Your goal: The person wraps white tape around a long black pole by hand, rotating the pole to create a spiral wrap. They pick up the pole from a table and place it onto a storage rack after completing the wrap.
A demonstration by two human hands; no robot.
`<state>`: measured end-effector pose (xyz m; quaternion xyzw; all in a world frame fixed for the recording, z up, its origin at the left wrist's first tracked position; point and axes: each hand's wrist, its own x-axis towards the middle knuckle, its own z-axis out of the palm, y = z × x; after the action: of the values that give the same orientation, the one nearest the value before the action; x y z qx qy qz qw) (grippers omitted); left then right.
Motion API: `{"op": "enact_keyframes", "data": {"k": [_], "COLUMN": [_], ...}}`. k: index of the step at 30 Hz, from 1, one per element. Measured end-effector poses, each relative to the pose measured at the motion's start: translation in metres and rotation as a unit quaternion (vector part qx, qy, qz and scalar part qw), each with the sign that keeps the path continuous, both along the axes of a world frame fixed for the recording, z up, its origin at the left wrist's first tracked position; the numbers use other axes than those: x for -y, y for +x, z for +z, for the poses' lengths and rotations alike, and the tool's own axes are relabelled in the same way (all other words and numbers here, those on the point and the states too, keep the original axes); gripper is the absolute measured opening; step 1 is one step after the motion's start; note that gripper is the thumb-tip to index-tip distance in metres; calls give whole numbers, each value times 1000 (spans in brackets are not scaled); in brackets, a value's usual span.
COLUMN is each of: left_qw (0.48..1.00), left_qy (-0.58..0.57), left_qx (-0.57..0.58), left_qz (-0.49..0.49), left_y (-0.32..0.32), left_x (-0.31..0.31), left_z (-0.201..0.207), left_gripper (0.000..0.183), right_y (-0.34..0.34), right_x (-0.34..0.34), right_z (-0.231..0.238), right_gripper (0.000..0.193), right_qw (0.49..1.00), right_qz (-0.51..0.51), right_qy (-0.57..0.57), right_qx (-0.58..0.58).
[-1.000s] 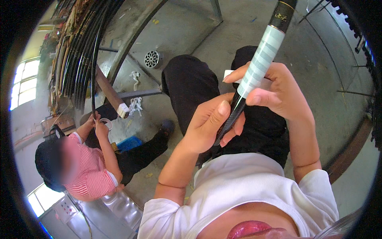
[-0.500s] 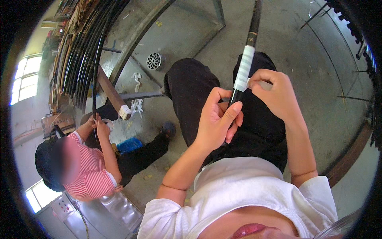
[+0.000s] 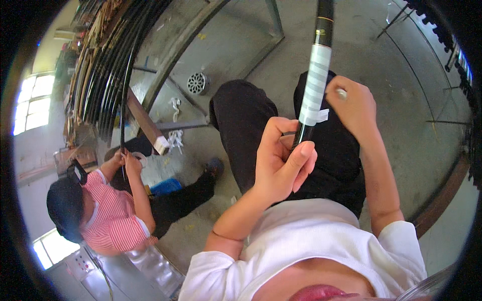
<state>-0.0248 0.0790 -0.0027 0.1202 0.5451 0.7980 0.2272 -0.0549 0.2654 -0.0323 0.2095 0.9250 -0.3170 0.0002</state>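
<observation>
A long black rod point(image 3: 324, 20) with gold bands rises steeply over my lap, and white tape point(image 3: 315, 83) is wound around its middle. My left hand point(image 3: 281, 163) is closed around the bare black shaft just below the tape. A short loose tape end point(image 3: 322, 116) sticks out to the right at the bottom of the winding. My right hand point(image 3: 354, 105) is just right of the taped part, fingers curled on a small pale object point(image 3: 341, 93) that is mostly hidden. My black trousers point(image 3: 241, 115) are behind the rod.
A co-worker in a red-striped shirt point(image 3: 113, 210) sits at lower left, both hands on a thin black rod point(image 3: 123, 125) beside a tape roll point(image 3: 139, 159). Many black rods point(image 3: 103, 65) lean at upper left. A floor drain point(image 3: 197, 83), a blue box point(image 3: 164, 186) and a metal frame point(image 3: 273, 20) are on the concrete.
The rod has swung more upright. My right hand has let go of the tape strip against the rod and pulled a little right, fingers now curled. My left hand has shifted its hold.
</observation>
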Motion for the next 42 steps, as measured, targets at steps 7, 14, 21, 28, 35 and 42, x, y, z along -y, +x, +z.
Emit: {"op": "enact_keyframes", "data": {"k": [7, 14, 21, 28, 35, 42], "left_qw": [999, 997, 970, 914, 955, 991], "left_qy": [5, -70, 178, 236, 106, -83], "left_qx": [41, -6, 107, 251, 207, 27], "left_qz": [1, 37, -129, -214, -182, -105], "left_y": [-5, -8, -13, -8, -11, -21], "left_x": [1, -8, 4, 10, 18, 8], "left_z": [-1, 4, -14, -9, -10, -2], "left_gripper": [38, 42, 26, 50, 52, 42], "right_y": [15, 15, 18, 26, 4, -14], "right_x": [-6, -1, 2, 6, 7, 12], "right_z": [20, 25, 27, 2, 22, 23], "right_gripper": [39, 17, 19, 66, 70, 23], "right_qw": [852, 811, 798, 824, 845, 849], "right_qz": [115, 196, 213, 98, 80, 107], "right_qy": [-498, -540, -555, -552, -496, -443], "right_qx": [-112, -108, -97, -83, -183, -267]}}
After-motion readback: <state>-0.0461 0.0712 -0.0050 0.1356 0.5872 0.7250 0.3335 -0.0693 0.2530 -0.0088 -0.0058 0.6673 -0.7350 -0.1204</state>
